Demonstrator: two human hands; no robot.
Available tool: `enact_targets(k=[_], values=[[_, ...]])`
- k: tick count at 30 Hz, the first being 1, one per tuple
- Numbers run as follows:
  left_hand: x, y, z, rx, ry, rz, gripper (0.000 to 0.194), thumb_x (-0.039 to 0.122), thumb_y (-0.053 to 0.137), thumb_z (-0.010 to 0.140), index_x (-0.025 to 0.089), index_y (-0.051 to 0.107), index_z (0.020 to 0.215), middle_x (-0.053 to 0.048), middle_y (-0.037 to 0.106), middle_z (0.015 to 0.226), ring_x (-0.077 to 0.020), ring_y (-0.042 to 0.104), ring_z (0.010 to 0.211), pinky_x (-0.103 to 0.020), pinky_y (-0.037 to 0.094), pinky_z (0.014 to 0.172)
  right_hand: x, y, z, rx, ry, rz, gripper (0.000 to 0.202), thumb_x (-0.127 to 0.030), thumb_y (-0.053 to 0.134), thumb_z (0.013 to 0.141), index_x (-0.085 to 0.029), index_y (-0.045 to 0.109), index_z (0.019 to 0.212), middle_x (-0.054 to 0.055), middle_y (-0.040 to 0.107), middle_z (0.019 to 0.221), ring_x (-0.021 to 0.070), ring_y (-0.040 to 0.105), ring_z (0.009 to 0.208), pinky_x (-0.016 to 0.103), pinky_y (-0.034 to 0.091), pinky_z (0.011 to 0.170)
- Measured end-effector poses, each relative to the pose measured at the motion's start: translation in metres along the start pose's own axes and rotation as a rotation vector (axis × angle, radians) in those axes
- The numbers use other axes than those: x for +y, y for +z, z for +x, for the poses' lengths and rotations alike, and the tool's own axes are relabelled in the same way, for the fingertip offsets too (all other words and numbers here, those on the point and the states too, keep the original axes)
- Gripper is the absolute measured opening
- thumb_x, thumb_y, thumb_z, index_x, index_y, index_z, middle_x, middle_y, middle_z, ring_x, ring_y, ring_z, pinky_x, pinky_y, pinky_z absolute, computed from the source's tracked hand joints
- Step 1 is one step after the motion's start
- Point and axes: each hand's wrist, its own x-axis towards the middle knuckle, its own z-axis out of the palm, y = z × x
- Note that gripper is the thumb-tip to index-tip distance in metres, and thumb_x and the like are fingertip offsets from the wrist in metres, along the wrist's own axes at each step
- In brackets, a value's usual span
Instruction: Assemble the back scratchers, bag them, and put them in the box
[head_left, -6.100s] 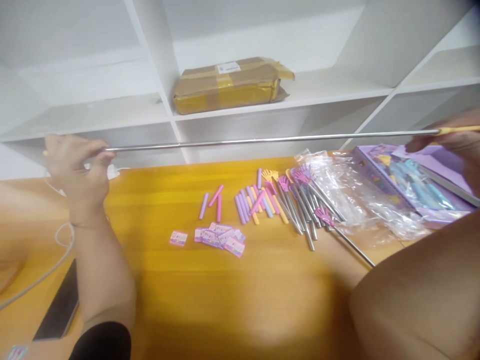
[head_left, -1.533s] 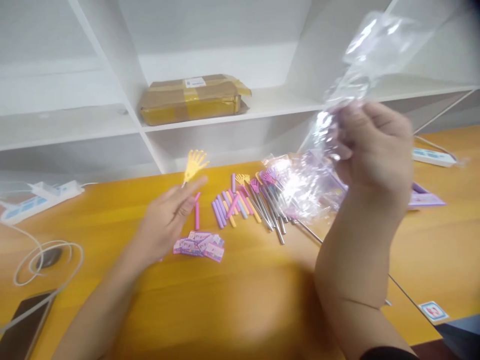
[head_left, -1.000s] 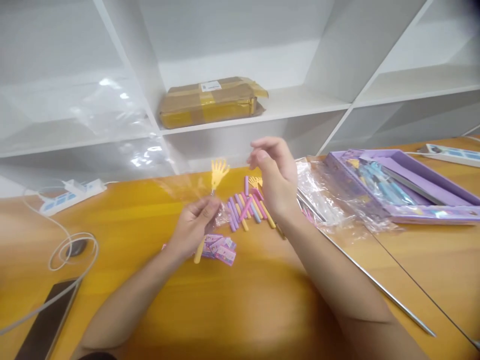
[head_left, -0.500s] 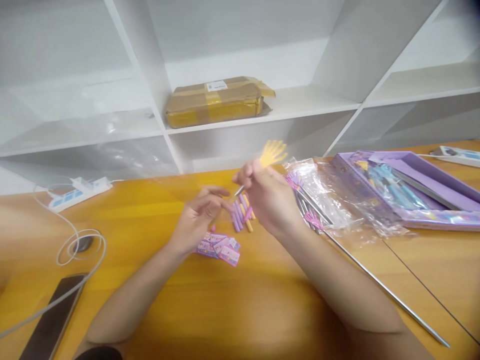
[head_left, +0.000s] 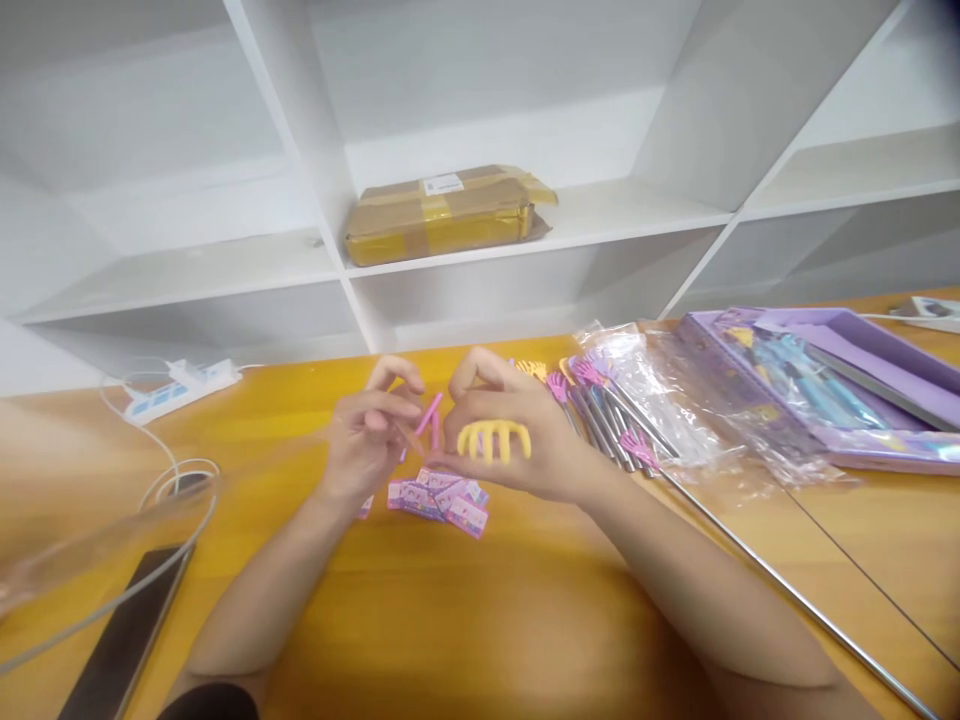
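Note:
My right hand is closed around a back scratcher whose yellow hand-shaped head sticks out toward me; its rod is mostly hidden by the fingers. Facing it, my left hand has its thumb and fingers bent together at a thin pink piece, which spans the small gap between both hands. Blur hides its exact shape. Below the hands, small printed pink and purple cards lie in an overlapping pile on the wooden table.
Several back scratchers with metal rods lie to the right, one extended toward the front edge. Beyond are clear plastic wrap and an open purple box. Left stand a power strip, white cable and dark flat object.
My right hand has turned and lowered, so the yellow head now points toward me instead of up. My left hand has risen slightly, and a thin pink piece now shows between the hands.

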Motion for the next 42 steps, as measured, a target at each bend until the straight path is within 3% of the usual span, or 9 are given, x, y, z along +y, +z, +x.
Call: enact_targets(k=[3,8,12,15,17,21,28,34,42], values=[[0.001,0.003,0.005,-0.014,0.061,-0.174,0.057,0.084,0.069,0.081,0.030,0.076,0.097,-0.005,0.063,0.101,-0.0094,0.044,0.060,-0.027,0.048,0.054,0.002,-0.003,-0.002,0.083,-0.206,-0.176,0.004,-0.019,0.069,0.098,-0.019,0.069,0.094,0.003,0.062,0.096,0.0097,0.061,0.083,0.024,0.049,0.069],[0.005,0.008,0.007,-0.145,0.047,-0.446,0.078,0.076,0.089,0.065,0.026,0.071,0.123,-0.006,0.063,0.115,-0.0119,0.060,0.075,-0.025,0.058,0.063,-0.006,-0.018,-0.004,0.096,-0.411,-0.525,0.023,-0.006,0.052,0.104,-0.017,0.072,0.107,0.001,0.067,0.086,0.0046,0.056,0.067,0.021,0.038,0.057],[0.014,0.014,-0.001,-0.175,-0.001,-0.502,0.086,0.071,0.090,0.068,0.026,0.066,0.137,-0.009,0.062,0.127,-0.0170,0.065,0.088,-0.025,0.059,0.061,-0.018,-0.020,-0.003,0.077,-0.291,-0.502,0.016,-0.016,0.060,0.106,-0.015,0.069,0.092,-0.002,0.067,0.077,0.0021,0.051,0.060,0.020,0.036,0.056],[0.019,0.016,-0.005,-0.157,-0.020,-0.524,0.073,0.063,0.089,0.077,0.026,0.066,0.135,-0.009,0.063,0.129,-0.0197,0.066,0.104,-0.025,0.062,0.076,-0.022,-0.018,-0.003,0.047,-0.191,-0.427,0.019,-0.025,0.063,0.107,-0.014,0.065,0.091,-0.005,0.065,0.073,0.0016,0.050,0.059,0.020,0.035,0.055],[0.019,0.015,-0.004,-0.145,-0.034,-0.523,0.062,0.055,0.089,0.081,0.027,0.068,0.133,-0.008,0.065,0.128,-0.0197,0.065,0.110,-0.027,0.062,0.088,-0.019,-0.017,-0.003,0.059,-0.224,-0.487,0.018,-0.023,0.060,0.108,-0.014,0.067,0.093,-0.005,0.064,0.073,0.0021,0.050,0.060,0.020,0.034,0.056],[0.016,0.012,0.000,-0.168,-0.033,-0.523,0.055,0.047,0.088,0.084,0.028,0.069,0.131,-0.006,0.067,0.131,-0.0162,0.067,0.103,-0.026,0.062,0.089,-0.008,-0.019,-0.005,0.069,-0.372,-0.760,0.023,-0.008,0.053,0.104,-0.018,0.072,0.113,-0.003,0.063,0.079,0.0052,0.049,0.065,0.024,0.030,0.058],[0.016,0.003,0.003,-0.220,0.061,-0.356,0.070,0.041,0.097,0.075,0.029,0.067,0.137,-0.009,0.070,0.138,-0.0235,0.068,0.124,-0.034,0.060,0.103,0.003,-0.021,-0.007,-0.056,-0.359,-0.841,0.046,-0.007,0.052,0.099,-0.026,0.064,0.139,-0.001,0.056,0.086,0.0089,0.040,0.067,0.026,0.026,0.059],[0.019,-0.012,0.005,-0.393,0.035,-0.165,0.098,0.038,0.103,0.064,0.031,0.056,0.150,-0.015,0.067,0.144,-0.0339,0.069,0.127,-0.043,0.065,0.094,0.004,-0.026,-0.007,-0.122,-0.341,-0.758,0.049,-0.006,0.053,0.098,-0.027,0.065,0.140,0.000,0.057,0.087,0.0082,0.041,0.068,0.024,0.029,0.062],[0.020,-0.007,0.004,-0.278,0.106,-0.163,0.051,0.028,0.094,0.080,0.027,0.073,0.126,-0.009,0.076,0.127,-0.0228,0.076,0.108,-0.034,0.065,0.091,-0.003,-0.027,-0.006,-0.171,-0.280,-0.699,0.050,-0.007,0.045,0.101,-0.026,0.060,0.145,0.000,0.061,0.091,0.0070,0.048,0.069,0.023,0.030,0.061]])
